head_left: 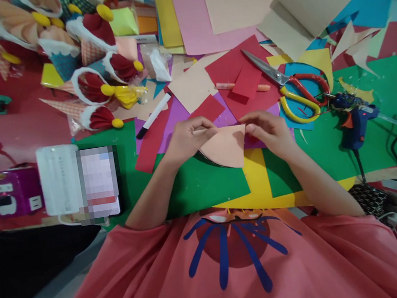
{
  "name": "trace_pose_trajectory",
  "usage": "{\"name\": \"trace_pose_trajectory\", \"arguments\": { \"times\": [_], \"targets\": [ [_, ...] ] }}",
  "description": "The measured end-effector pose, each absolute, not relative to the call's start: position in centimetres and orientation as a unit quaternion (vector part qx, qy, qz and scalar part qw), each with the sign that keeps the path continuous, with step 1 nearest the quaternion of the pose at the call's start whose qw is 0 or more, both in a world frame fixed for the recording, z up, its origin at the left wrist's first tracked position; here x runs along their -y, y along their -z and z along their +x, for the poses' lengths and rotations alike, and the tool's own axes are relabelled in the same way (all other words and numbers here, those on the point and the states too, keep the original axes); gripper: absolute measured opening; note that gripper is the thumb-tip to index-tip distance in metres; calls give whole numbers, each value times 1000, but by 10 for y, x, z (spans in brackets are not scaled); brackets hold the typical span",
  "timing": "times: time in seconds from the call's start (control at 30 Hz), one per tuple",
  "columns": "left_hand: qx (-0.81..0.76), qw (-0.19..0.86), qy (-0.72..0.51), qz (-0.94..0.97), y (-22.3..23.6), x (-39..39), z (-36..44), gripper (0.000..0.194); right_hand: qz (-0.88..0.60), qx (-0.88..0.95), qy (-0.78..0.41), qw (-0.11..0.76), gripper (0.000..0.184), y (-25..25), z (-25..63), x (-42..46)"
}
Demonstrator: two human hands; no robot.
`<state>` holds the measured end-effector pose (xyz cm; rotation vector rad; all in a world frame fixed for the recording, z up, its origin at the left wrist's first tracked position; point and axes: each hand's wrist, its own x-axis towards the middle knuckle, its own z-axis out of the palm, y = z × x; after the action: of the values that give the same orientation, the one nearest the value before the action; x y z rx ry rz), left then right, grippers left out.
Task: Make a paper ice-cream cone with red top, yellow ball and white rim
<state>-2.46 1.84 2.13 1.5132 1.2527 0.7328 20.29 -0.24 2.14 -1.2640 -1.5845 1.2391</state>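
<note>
A peach-coloured, fan-shaped piece of paper (225,149) is held up between my two hands over the green sheet. It looks layered or folded along its curved lower edge. My left hand (193,141) is closed on its upper left side, fingers bent over the top edge. At the upper right corner, my right hand (272,134) pinches the paper between thumb and fingertips. Just behind my hands lie red paper pieces (211,112) and a white marker with a black cap (154,115).
Scissors with red and yellow handles (295,85) lie right of centre, beside a blue glue gun (358,120). A phone (101,181) and a white box (60,179) are at left. Paper cones with cloth tops (98,77) crowd the back left. Green paper (204,188) covers the front.
</note>
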Motion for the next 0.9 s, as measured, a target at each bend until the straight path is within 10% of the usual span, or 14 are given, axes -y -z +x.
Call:
{"name": "trace_pose_trajectory", "arguments": {
  "times": [0.9],
  "targets": [
    [-427, 547, -442, 569, -5, -18, -31, 37, -541, 521, -516, 412, 14, -17, 204, -2]
  ]
}}
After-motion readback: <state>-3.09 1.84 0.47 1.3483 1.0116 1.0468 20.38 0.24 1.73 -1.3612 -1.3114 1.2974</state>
